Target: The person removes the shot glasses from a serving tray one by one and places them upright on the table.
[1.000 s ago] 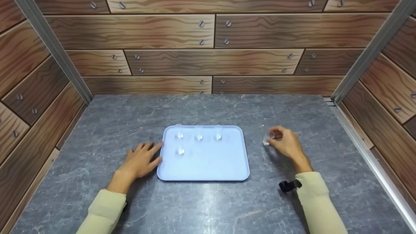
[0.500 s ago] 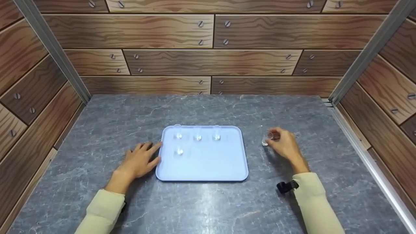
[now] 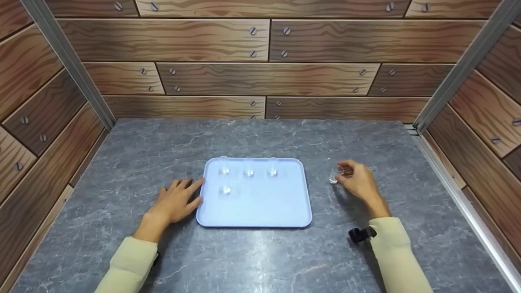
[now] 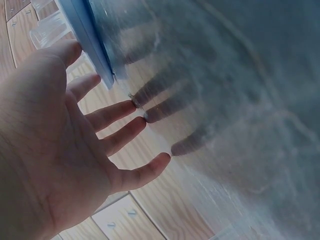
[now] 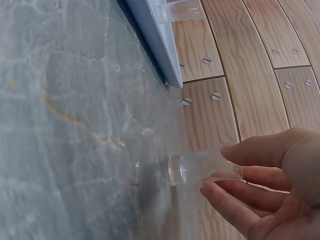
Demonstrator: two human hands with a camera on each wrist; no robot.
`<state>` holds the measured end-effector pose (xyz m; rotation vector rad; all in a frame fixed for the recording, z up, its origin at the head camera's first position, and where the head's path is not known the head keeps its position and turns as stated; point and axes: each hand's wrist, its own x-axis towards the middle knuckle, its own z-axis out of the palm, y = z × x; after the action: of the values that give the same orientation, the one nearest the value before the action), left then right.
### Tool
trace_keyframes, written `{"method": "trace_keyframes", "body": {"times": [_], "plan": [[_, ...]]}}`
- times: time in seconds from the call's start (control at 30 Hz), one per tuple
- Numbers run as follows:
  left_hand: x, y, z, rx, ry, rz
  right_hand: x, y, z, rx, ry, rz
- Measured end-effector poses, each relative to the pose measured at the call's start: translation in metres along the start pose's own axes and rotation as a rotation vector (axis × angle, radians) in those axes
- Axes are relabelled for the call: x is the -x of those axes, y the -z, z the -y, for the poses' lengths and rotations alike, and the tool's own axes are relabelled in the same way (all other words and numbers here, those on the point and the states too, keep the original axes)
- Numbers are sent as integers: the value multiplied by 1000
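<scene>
A light blue tray [image 3: 260, 207] lies mid-table and carries several small clear glasses: three in a far row [image 3: 249, 171] and one [image 3: 226, 189] nearer on the left. To the tray's right, my right hand [image 3: 355, 179] pinches another small clear glass [image 3: 334, 176] between thumb and fingers. The right wrist view shows this glass [image 5: 200, 167] with its base down at the grey tabletop. My left hand [image 3: 179, 199] lies flat with fingers spread beside the tray's left edge. In the left wrist view its fingertips [image 4: 140, 102] touch the table next to the tray's rim [image 4: 92, 40].
The grey stone tabletop [image 3: 260, 260] is boxed in by wood-patterned walls [image 3: 264, 77] at the back and both sides. A metal rail [image 3: 460, 191] runs along its right edge. A black wrist camera mount [image 3: 360, 234] sits on my right sleeve.
</scene>
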<state>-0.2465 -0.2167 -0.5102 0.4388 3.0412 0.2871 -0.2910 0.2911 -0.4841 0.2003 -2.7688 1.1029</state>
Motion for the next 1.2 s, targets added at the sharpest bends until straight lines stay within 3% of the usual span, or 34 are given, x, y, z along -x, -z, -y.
{"method": "trace_keyframes", "body": {"times": [0.23, 0.5, 0.93, 1.2], "plan": [[0, 1, -1, 4, 8, 14, 4, 12, 14, 17, -21, 55], [0, 3, 0, -7, 5, 4, 2, 15, 35, 52, 48, 10], [-1, 4, -3, -7, 1, 20, -3, -8, 61, 42, 175, 26], [1, 3, -2, -7, 12, 30, -14, -31, 69, -47, 174, 103]]}}
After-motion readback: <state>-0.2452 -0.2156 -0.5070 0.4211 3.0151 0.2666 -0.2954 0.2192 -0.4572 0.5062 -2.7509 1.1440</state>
